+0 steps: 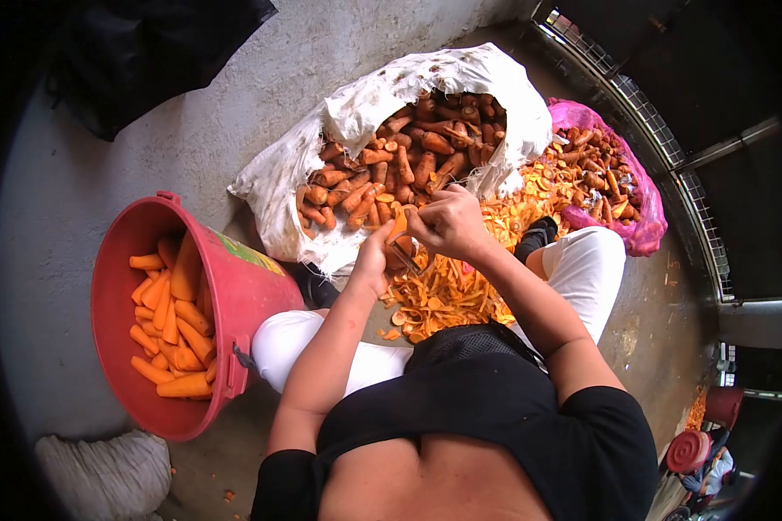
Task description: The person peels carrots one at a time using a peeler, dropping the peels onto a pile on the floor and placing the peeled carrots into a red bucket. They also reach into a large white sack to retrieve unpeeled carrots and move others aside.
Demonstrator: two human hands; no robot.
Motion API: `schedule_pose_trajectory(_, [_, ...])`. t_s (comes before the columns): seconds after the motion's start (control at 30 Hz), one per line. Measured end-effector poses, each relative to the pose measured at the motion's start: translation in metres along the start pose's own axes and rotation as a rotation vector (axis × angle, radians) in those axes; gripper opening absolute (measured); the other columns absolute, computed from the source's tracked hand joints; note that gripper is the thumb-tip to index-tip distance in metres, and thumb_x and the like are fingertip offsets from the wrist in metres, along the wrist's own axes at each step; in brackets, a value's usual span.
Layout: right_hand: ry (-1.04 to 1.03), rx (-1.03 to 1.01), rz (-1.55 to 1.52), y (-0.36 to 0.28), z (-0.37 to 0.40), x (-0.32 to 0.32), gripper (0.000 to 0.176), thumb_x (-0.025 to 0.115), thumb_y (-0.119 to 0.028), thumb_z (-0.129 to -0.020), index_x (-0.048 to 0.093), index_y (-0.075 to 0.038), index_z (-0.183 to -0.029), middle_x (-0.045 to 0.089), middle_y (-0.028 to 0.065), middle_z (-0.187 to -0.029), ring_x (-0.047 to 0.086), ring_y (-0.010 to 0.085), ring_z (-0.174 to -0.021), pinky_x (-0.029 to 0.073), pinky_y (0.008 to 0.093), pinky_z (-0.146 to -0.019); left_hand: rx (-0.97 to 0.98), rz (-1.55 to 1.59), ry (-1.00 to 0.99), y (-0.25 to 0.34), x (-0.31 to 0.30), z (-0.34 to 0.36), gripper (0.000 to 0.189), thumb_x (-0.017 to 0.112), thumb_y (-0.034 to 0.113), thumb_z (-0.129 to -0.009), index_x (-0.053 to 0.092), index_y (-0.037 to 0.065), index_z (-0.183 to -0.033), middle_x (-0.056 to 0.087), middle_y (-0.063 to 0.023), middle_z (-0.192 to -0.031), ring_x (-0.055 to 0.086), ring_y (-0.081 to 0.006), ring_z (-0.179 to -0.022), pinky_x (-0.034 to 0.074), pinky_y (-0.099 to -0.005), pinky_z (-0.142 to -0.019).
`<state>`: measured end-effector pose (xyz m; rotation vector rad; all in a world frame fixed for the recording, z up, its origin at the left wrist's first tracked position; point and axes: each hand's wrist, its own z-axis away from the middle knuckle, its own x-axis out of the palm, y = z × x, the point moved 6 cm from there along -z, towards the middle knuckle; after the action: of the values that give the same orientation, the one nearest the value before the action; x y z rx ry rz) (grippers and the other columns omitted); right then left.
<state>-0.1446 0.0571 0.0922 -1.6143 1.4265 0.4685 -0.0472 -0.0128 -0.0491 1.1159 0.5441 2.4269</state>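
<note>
an orange carrot [399, 226] stands nearly upright, a metal blade [404, 259] touching it.

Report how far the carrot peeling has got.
Done: the red bucket holds a layer of peeled carrots, and peelings are heaped on the floor. In hand: the left hand grips one carrot, the right hand a metal blade. Left: the white sack and the pink bag hold many unpeeled carrots.
</note>
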Motion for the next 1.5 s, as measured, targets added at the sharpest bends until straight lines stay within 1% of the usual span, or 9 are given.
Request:
schedule_pose_trajectory(0.23, [-0.003, -0.013, 0.142, 0.020, -0.005, 0.005, 0.035, 0.062, -0.023, -0.078, 0.055, -0.015, -0.044, 0.041, 0.0007, -0.040, 0.045, 0.0170, -0.042, 0.041, 0.0336, -0.053, 0.094, -0.094, -0.149, 0.013, 0.019, 0.016, 0.036, 0.045, 0.037, -0.095, 0.056, 0.006, -0.112, 0.063, -0.0059, -0.080, 0.061, -0.0125, -0.061, 0.048, -0.0250, -0.046])
schedule_pose_trajectory(0.37, [0.005, 0.295, 0.471, 0.123, 0.006, -0.004, 0.050, 0.047, -0.038, -0.091, 0.062, -0.017, -0.049, 0.056, -0.0024, -0.046, 0.053, 0.0082, -0.044, 0.047, 0.0328, -0.067, 0.108, -0.139, -0.190, 0.018, 0.037, 0.031, 0.040, 0.041, 0.037, -0.097, 0.052, 0.005, -0.120, 0.059, -0.0053, -0.073, 0.055, -0.0088, -0.052, 0.036, -0.0200, -0.034])
schedule_pose_trajectory(0.47, [-0.039, 0.374, 0.503, 0.121, 0.011, -0.025, 0.039, 0.056, -0.029, -0.085, 0.065, -0.013, -0.050, 0.050, 0.0024, -0.041, 0.052, 0.0173, -0.041, 0.047, 0.0344, -0.058, 0.053, -0.055, -0.265, 0.017, 0.038, 0.026, 0.039, 0.041, 0.038, -0.097, 0.055, 0.005, -0.111, 0.060, -0.0045, -0.074, 0.056, -0.0109, -0.058, 0.041, -0.0229, -0.045])
schedule_pose_trajectory(0.57, [-0.073, 0.509, 0.235, 0.089, 0.018, -0.018, 0.041, 0.051, -0.035, -0.090, 0.069, -0.019, -0.057, 0.049, -0.0032, -0.041, 0.046, 0.0084, -0.045, 0.044, 0.0305, -0.064, -0.022, 0.087, -0.246, 0.013, 0.039, 0.020, 0.039, 0.041, 0.041, -0.097, 0.056, 0.007, -0.108, 0.060, -0.0044, -0.075, 0.056, -0.0125, -0.057, 0.042, -0.0249, -0.046])
schedule_pose_trajectory(1.0, [0.064, 0.067, 0.026, 0.013, 0.008, 0.006, 0.035, 0.065, -0.021, -0.074, 0.053, -0.013, -0.043, 0.047, 0.0033, -0.043, 0.045, 0.0186, -0.045, 0.037, 0.0329, -0.053, -0.007, -0.020, -0.040, 0.006, 0.019, 0.009, 0.038, 0.042, 0.042, -0.095, 0.057, 0.009, -0.106, 0.061, -0.0028, -0.075, 0.054, -0.0124, -0.052, 0.040, -0.0206, -0.043])
schedule_pose_trajectory(1.17, [0.019, 0.413, 0.414, 0.119, 0.019, -0.009, 0.048, 0.050, -0.038, -0.090, 0.061, -0.019, -0.047, 0.050, -0.0022, -0.042, 0.050, 0.0140, -0.047, 0.044, 0.0305, -0.059, -0.008, -0.103, -0.263, 0.013, 0.041, 0.027, 0.042, 0.038, 0.043, -0.097, 0.055, 0.007, -0.110, 0.057, -0.0047, -0.070, 0.054, -0.0114, -0.051, 0.037, -0.0199, -0.040])
schedule_pose_trajectory(1.3, [-0.006, 0.466, 0.330, 0.088, 0.022, -0.033, 0.040, 0.055, -0.033, -0.089, 0.066, -0.018, -0.053, 0.047, -0.0034, -0.042, 0.041, 0.0113, -0.044, 0.042, 0.0320, -0.057, -0.036, -0.041, -0.158, 0.006, 0.031, 0.018, 0.045, 0.038, 0.045, -0.097, 0.054, 0.006, -0.115, 0.057, -0.0054, -0.075, 0.054, -0.0121, -0.053, 0.039, -0.0228, -0.042])
schedule_pose_trajectory(1.43, [0.083, 0.194, 0.076, 0.021, 0.019, -0.015, 0.033, 0.061, -0.025, -0.081, 0.062, -0.016, -0.050, 0.046, -0.0012, -0.042, 0.042, 0.0136, -0.043, 0.040, 0.0328, -0.054, -0.057, -0.007, -0.292, 0.010, 0.032, 0.015, 0.039, 0.041, 0.042, -0.096, 0.058, 0.010, -0.111, 0.062, -0.0036, -0.087, 0.060, -0.0121, -0.067, 0.043, -0.0238, -0.046])
schedule_pose_trajectory(1.5, [0.116, 0.098, -0.005, 0.003, 0.015, -0.011, 0.024, 0.065, -0.016, -0.072, 0.060, -0.011, -0.049, 0.044, 0.0035, -0.043, 0.044, 0.0192, -0.044, 0.036, 0.0327, -0.051, -0.065, 0.090, -0.069, 0.005, 0.033, 0.018, 0.033, 0.048, 0.038, -0.095, 0.059, 0.010, -0.110, 0.064, -0.0035, -0.091, 0.062, -0.0146, -0.077, 0.050, -0.0290, -0.061])
